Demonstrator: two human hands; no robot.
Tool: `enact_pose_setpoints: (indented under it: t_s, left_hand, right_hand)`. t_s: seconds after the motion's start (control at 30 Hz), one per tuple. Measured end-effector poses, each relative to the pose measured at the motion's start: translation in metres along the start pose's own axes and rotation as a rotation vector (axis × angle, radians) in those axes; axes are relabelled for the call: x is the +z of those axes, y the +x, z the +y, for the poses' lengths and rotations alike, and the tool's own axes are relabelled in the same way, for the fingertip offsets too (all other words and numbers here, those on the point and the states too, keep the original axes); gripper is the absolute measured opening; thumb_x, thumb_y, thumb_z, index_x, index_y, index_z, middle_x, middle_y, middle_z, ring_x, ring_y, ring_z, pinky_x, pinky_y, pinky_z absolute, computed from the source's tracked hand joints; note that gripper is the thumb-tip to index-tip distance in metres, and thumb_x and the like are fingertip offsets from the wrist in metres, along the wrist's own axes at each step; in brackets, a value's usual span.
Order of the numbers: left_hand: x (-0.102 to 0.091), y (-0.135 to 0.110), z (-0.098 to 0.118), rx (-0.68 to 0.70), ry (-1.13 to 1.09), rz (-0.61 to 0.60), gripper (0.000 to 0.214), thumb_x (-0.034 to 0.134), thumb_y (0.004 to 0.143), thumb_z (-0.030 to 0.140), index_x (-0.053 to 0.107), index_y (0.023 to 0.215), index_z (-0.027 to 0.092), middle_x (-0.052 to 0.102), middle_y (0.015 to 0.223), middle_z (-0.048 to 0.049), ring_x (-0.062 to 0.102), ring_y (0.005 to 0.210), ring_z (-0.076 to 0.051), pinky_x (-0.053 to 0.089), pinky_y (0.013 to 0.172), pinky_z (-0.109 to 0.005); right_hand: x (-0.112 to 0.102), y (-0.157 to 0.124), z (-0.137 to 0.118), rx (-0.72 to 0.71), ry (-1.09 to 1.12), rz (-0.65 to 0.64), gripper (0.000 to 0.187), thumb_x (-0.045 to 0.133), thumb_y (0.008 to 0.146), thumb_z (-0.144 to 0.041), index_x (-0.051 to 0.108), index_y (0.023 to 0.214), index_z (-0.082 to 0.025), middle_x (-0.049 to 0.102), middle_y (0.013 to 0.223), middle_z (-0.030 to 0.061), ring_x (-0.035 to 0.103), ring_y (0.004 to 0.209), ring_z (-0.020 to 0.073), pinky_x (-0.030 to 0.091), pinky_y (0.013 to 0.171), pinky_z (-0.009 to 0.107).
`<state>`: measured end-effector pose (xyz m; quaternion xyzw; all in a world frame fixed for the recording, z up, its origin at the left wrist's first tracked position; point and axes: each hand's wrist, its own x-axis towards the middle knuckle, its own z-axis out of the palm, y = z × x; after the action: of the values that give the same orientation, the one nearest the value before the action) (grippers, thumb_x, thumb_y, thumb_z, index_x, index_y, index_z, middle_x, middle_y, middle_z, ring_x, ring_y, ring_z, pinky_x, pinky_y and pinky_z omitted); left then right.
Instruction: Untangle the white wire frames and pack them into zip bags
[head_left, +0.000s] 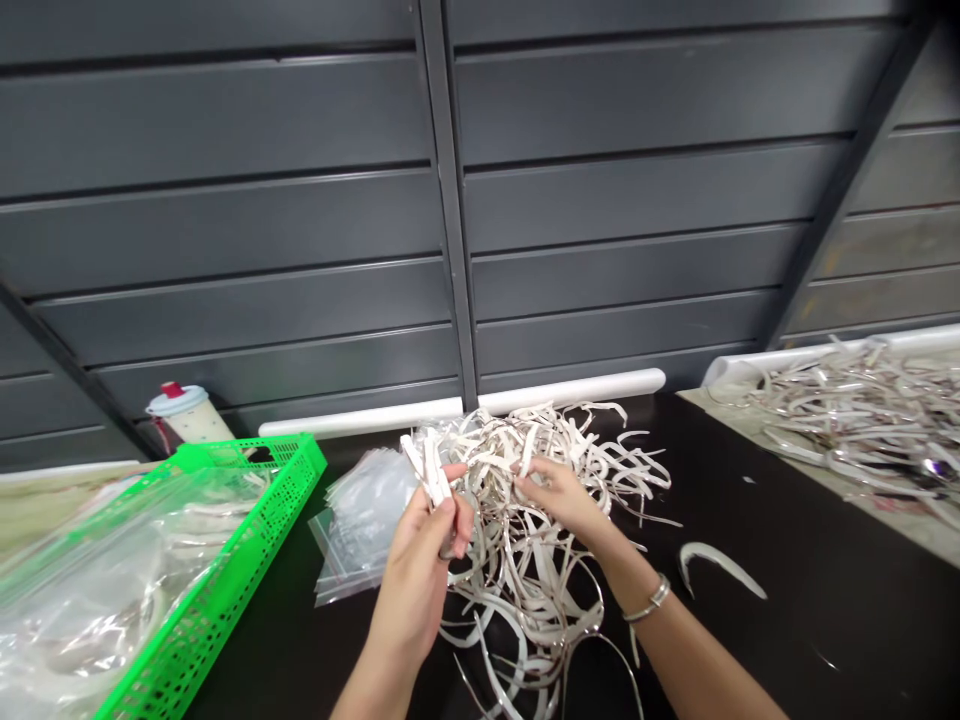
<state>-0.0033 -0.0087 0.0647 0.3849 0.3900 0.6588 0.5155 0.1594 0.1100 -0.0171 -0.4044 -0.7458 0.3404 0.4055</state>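
My left hand is closed around a small bundle of white strips, whose ends stick up above the fingers. My right hand pinches one curved white strip over a tangled pile of similar strips. The strips in the pile are thin, bent into arcs, and white with shiny silvery-brown edges. Beside my left hand lies a stack of clear plastic bags, partly covered by the hand and the pile. A single loose curved strip rests to the right of my right forearm.
On the left stands a green plastic basket holding clear bags with strips inside. A cup with a blue lid is behind it. Another heap of strips lies at the far right. Grey panels rise behind the black table.
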Motion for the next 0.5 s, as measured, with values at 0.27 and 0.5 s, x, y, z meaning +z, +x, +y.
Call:
enact_pose_setpoints:
  t_s: [0.27, 0.5]
  left_hand:
    - [0.004, -0.001, -0.002, 0.009, 0.005, -0.028, 0.037, 0.064, 0.079, 0.038, 0.057, 0.108, 0.016, 0.057, 0.060, 0.0022, 0.046, 0.053, -0.011, 0.037, 0.059, -0.026]
    - [0.000, 0.003, -0.001, 0.028, 0.071, -0.010, 0.038, 0.068, 0.075, 0.042, 0.061, 0.102, 0.017, 0.056, 0.055, 0.0023, 0.048, 0.054, -0.012, 0.036, 0.057, -0.025]
  right_hand:
    - [-0.014, -0.018, -0.046, 0.091, 0.775, -0.050, 0.032, 0.063, 0.080, -0.047, 0.049, 0.074, -0.019, 0.061, 0.058, -0.0005, 0.056, 0.053, 0.0126, 0.045, 0.057, 0.026]
    - [-0.010, -0.024, -0.092, -0.031, 0.913, -0.057, 0.030, 0.062, 0.082, -0.046, 0.053, 0.078, -0.017, 0.059, 0.052, -0.0037, 0.050, 0.043, 0.0084, 0.042, 0.047, 0.021]
